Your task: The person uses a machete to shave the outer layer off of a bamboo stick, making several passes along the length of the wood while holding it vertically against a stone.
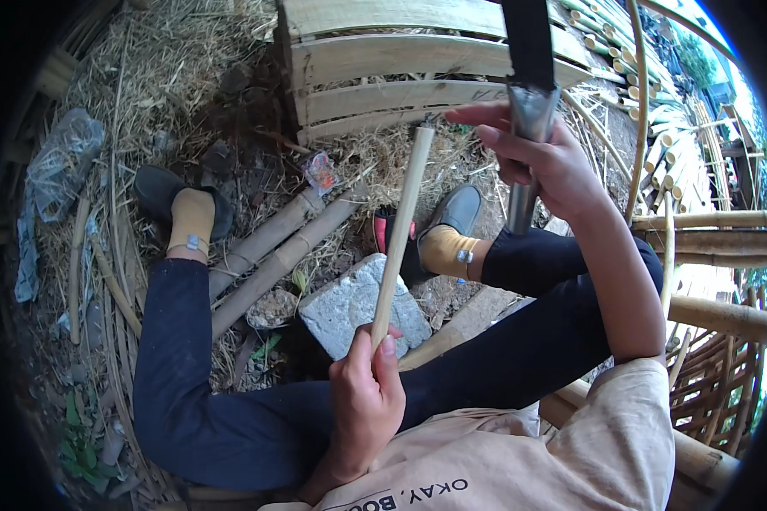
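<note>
My left hand (pixel 365 400) is closed around the lower end of a slim, pale wooden stick (pixel 403 221), which rises at a slant in front of my lap. A small dark tip shows at its upper end. In my right hand (pixel 562 170) is a machete (pixel 530 51) with a broad dark blade pointing up and a metal tube handle. Its grip lies in my palm, while some fingers stretch out to the left, near the stick's top but apart from it. A rough pale stone block (pixel 358 302) rests on the ground behind the stick.
A slatted wooden crate (pixel 400 60) stands ahead on straw. Bamboo poles (pixel 273 255) lie between my feet, near a red-and-black object (pixel 383 230). On the left is a clear plastic bag (pixel 64 162). Cut bamboo (pixel 665 162) is piled at the far right.
</note>
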Action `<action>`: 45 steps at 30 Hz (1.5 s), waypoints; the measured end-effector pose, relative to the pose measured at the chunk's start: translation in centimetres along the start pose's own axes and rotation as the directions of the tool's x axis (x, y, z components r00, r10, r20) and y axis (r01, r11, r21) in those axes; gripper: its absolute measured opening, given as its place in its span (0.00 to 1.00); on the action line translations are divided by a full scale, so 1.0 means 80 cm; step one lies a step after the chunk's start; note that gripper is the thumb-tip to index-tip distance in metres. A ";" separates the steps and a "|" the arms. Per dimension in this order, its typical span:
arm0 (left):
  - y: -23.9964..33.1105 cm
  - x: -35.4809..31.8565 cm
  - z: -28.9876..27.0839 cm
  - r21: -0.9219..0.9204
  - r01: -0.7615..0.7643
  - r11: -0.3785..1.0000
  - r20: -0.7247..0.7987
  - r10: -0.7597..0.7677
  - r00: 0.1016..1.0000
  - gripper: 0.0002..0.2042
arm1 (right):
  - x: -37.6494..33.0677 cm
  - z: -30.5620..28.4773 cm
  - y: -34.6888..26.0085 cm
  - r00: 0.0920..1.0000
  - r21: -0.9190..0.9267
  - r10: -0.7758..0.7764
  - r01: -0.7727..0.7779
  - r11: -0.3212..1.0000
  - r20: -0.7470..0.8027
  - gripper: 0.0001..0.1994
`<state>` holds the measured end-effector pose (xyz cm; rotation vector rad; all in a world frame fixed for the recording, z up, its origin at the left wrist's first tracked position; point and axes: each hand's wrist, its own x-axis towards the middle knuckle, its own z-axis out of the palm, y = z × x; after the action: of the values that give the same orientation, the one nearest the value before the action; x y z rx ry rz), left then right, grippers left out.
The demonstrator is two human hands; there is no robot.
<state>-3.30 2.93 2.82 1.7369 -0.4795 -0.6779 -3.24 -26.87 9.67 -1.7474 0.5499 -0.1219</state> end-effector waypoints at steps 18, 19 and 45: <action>-0.009 0.007 -0.022 -0.120 0.070 0.990 -0.082 -0.080 0.993 0.10 | -0.019 0.072 0.013 0.930 -0.876 -0.260 0.341 0.340 0.261 0.06; -0.010 0.006 -0.019 -0.100 0.081 0.992 -0.079 -0.089 0.993 0.11 | -0.016 0.073 0.022 0.931 -0.868 -0.262 0.340 0.361 0.255 0.07; -0.021 0.004 -0.009 -0.320 0.139 0.937 0.030 -0.137 0.990 0.13 | -0.012 0.062 0.024 0.953 -0.855 -0.249 0.270 0.443 0.172 0.03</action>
<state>-2.66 3.73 1.25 1.4668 -0.2359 -0.8150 -2.79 -22.33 6.82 -2.8668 0.3109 -0.0277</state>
